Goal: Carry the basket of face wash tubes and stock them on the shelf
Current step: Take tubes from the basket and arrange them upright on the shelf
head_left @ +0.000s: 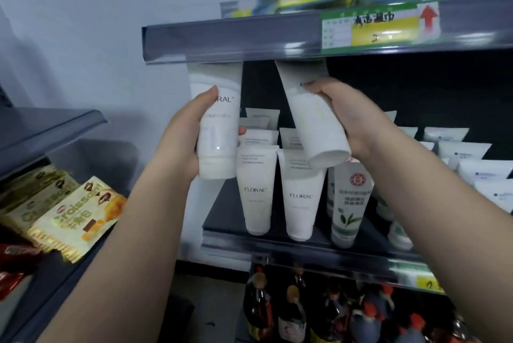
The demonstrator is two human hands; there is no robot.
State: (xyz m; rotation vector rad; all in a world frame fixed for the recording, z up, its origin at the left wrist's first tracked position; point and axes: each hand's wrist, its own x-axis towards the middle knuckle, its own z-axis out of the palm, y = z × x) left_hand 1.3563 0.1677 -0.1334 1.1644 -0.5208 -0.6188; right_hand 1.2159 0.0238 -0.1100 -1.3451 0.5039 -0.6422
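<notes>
Shop shelf (277,244), half stocked: my left hand (191,131) grips one tube (219,126), my right hand (352,117) another (313,120). Next, stand both beside the row.

Soft dim light, motion blur, glare on shelf edge (236,37), wide-angle bowing

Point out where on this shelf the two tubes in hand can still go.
Free: the bare strip of shelf left of the front FLORAL tube, below the tube in the left hand. Crowded: FLORAL rows, the green-leaf tube and white tubes rightward. The right hand holds a tilted tube above those rows.
</notes>
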